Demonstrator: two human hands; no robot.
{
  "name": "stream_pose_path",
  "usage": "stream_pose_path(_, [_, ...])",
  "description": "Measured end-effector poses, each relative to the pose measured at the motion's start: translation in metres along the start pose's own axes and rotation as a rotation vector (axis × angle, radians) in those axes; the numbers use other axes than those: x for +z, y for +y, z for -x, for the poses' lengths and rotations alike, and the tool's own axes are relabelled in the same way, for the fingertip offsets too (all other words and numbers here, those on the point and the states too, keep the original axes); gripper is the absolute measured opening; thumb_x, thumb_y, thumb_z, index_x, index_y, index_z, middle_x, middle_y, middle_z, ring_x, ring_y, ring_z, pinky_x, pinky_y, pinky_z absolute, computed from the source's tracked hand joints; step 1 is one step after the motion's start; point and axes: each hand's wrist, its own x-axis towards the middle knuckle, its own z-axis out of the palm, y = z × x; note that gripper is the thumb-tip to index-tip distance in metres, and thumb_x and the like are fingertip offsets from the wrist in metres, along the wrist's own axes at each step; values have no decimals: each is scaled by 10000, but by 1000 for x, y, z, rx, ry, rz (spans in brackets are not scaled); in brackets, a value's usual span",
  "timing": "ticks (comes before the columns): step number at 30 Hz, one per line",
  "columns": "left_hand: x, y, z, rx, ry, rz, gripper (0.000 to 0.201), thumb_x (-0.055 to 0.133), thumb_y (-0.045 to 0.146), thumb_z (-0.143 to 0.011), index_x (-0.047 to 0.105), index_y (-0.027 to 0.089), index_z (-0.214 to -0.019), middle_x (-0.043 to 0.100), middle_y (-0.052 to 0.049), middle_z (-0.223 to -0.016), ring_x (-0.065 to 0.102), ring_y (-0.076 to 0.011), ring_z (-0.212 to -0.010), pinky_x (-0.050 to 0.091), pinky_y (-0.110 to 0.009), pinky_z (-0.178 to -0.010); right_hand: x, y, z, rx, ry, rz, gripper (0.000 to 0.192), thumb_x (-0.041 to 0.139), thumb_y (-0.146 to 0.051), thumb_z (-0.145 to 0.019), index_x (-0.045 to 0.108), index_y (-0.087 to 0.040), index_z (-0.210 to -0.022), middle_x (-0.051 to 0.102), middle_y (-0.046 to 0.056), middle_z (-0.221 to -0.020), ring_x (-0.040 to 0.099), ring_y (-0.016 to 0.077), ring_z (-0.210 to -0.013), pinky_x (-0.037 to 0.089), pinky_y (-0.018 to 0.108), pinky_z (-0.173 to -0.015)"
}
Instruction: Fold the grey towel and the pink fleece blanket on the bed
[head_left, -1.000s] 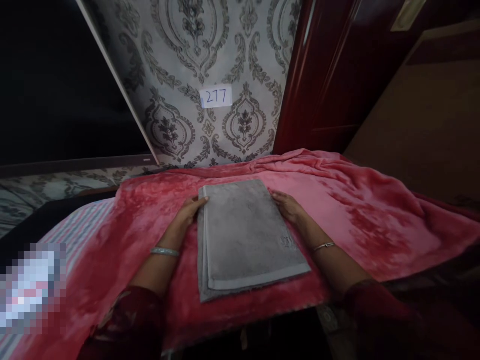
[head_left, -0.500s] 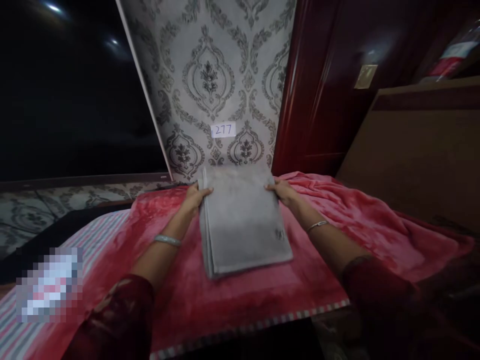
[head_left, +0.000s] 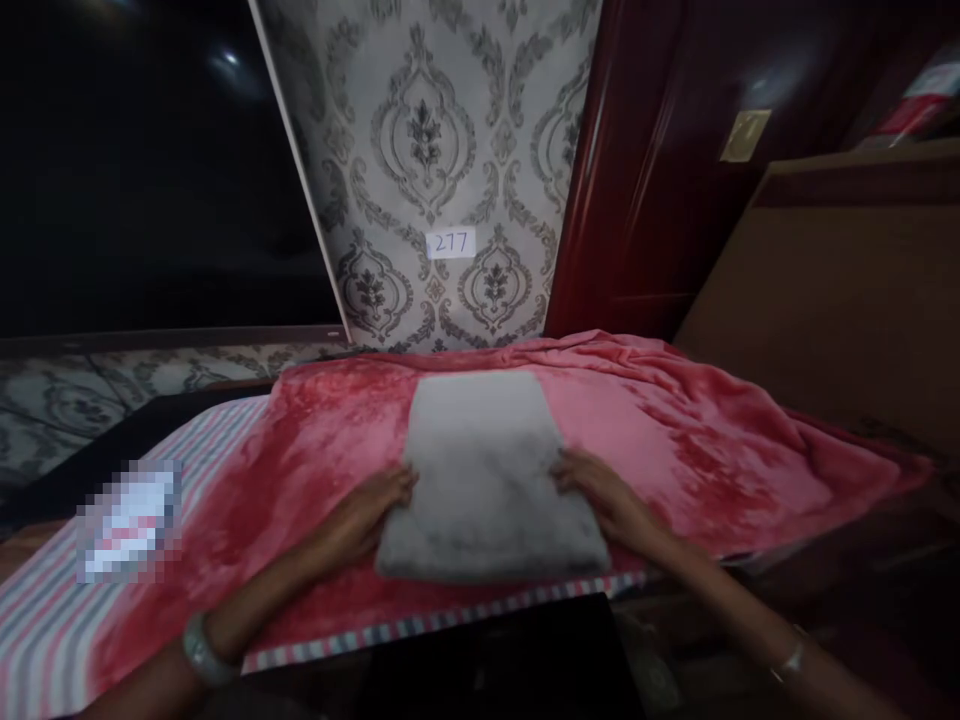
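A folded piece of soft grey cloth (head_left: 491, 470) lies in front of me on a red and pink plush blanket (head_left: 322, 430). It forms a neat, roughly rectangular block, and its exact kind does not show. My left hand (head_left: 382, 500) is at its left edge, fingers curled against the side. Opposite it, my right hand (head_left: 600, 492) grips the right edge with bent fingers. Both hands are slightly blurred, and the fingertips under the cloth are hidden.
A large dark screen (head_left: 150, 180) stands at the back left. A patterned wall with a paper label (head_left: 451, 242) reading 277 rises behind. On the right are a dark red wooden panel (head_left: 637, 200) and a big brown board (head_left: 825, 290). Striped fabric (head_left: 67, 590) shows at left.
The grey cloth has come down from a raised, tilted position to the blanket, nearer to me. A small dark mark on its face no longer shows. Both hands have moved down along its sides.
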Motion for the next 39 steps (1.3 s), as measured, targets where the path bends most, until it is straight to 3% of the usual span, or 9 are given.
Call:
stream_pose_path(4, [2, -13, 24, 5, -59, -57, 401, 418, 205, -900, 718, 278, -1154, 691, -59, -1311, 631, -234, -1237, 501, -424, -1072, 4, 13, 38, 138, -117, 108, 447, 418, -316, -922, 702, -273, -1265, 649, 79, -1352, 544, 284, -1327, 450, 522, -1110])
stream_pose_path(8, [4, 29, -10, 4, -50, -162, 421, 440, 275, -954, 658, 251, -1313, 663, -90, -1352, 593, -260, -1283, 451, -453, -1123, 3, -10, -14, 97, -37, 190, 500, 394, -384, -999, 537, -282, -1467, 536, 49, -1492, 441, 261, -1421, 368, 504, -1180])
stream_pose_path(13, [59, 91, -13, 60, -309, -274, 737, 704, 417, -852, 434, 275, -1523, 335, -124, -1627, 255, -384, -1511, 216, -649, -1212, 59, -24, -86, -89, -342, 310, 586, 397, -483, -1028, 364, -270, -1573, 303, 70, -1637, 163, 301, -1540, 225, 589, -1210])
stream_pose_path(17, [90, 104, 4, -6, -363, -304, 874, 761, 288, -797, 337, 383, -1556, 223, -100, -1671, 147, -415, -1533, 152, -714, -1191, 88, 2, -113, -181, -555, 390, 582, 380, -540, -1031, 337, -338, -1575, 241, 41, -1660, 104, 299, -1550, 122, 622, -1212])
stream_pose_path(25, [102, 101, 9, -32, -328, -310, 992, 696, 55, -700, 329, 418, -1547, 211, -59, -1679, 137, -398, -1540, 115, -706, -1200, 79, 80, -186, 77, -514, 514, 591, 293, -500, -1042, 328, -276, -1588, 247, 82, -1656, 186, 313, -1533, 188, 580, -1206])
stream_pose_path(30, [87, 109, 6, -40, -356, -254, 930, 730, 137, -757, 326, 406, -1551, 188, -58, -1682, 136, -387, -1542, 169, -696, -1201, 78, 73, -212, 215, -442, 608, 563, 300, -444, -1040, 378, -261, -1567, 265, 117, -1646, 208, 353, -1522, 173, 679, -1169])
stream_pose_path(33, [69, 108, 14, 1, -314, -220, 848, 698, 225, -844, 287, 374, -1571, 184, -52, -1683, 174, -333, -1544, 206, -642, -1220, 91, 36, -202, -44, -428, 550, 574, 376, -492, -1024, 387, -293, -1562, 221, 98, -1662, 141, 358, -1537, 116, 670, -1186])
stream_pose_path(36, [62, 100, 29, -23, -233, -267, 810, 640, 222, -882, 260, 364, -1583, 219, -44, -1676, 200, -309, -1541, 191, -627, -1229, 116, -2, -179, -401, -592, 384, 588, 392, -555, -1020, 358, -342, -1567, 238, 55, -1661, 121, 294, -1548, 73, 600, -1217])
stream_pose_path(39, [75, 88, 43, -92, -211, -352, 921, 687, 164, -782, 277, 413, -1569, 216, -40, -1676, 170, -368, -1540, 160, -691, -1201, 139, -13, -170, -500, -706, 297, 577, 357, -563, -1032, 332, -359, -1571, 260, 26, -1656, 132, 244, -1549, 81, 559, -1227])
